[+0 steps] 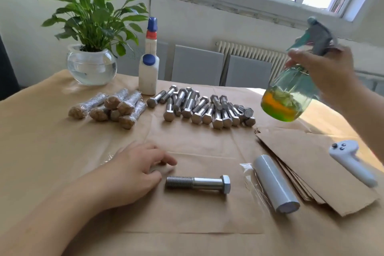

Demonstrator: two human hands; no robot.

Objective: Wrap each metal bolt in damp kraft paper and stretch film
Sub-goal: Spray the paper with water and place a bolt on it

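bolt point(198, 183) lies just right of the left hand point(133, 174) — fingers relaxed; right hand point(324, 68) grips spray bottle point(291, 91).

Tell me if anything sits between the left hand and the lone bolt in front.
Nothing visible does. The left hand rests on the kraft paper just left of the bolt, whose threaded end points toward it; only bare paper lies between them.

Left hand point(133, 169) low, fingers loosely curled — right hand point(321, 68) raised, gripping.
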